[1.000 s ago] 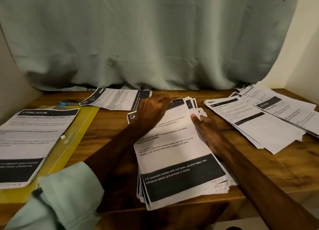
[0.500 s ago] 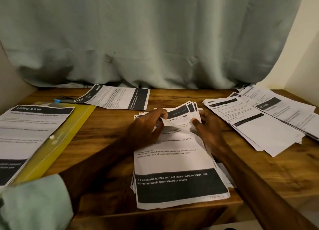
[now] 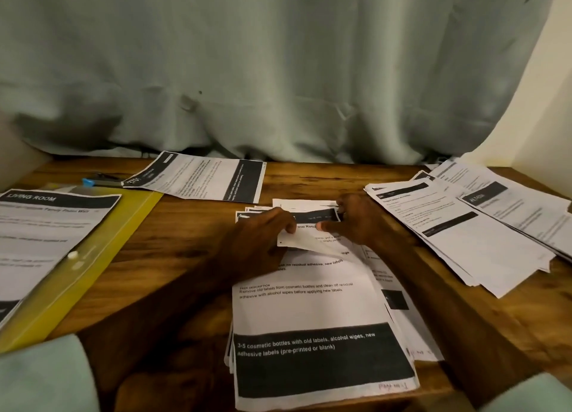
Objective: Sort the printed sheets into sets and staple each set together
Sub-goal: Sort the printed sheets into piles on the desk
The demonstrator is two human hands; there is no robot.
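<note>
A stack of printed sheets (image 3: 312,312) lies in front of me on the wooden table (image 3: 185,257), its near end hanging over the table edge. The far end of the top sheets is folded back toward me. My left hand (image 3: 263,235) pinches that folded edge from the left. My right hand (image 3: 359,222) holds the same sheets from the right, thumb on the paper. A blue-ended stapler (image 3: 99,181) lies at the back left, apart from both hands.
A yellow plastic folder (image 3: 102,257) lies at the left with a "LIVING ROOM" sheet (image 3: 46,241) on it. One sheet (image 3: 204,179) lies at the back centre. A spread pile of sheets (image 3: 470,226) covers the right side. A grey-green curtain (image 3: 278,71) hangs behind.
Both hands have lifted the far end of the top sheets and folded it back toward me. The stack has shifted nearer the table's front edge in view.
</note>
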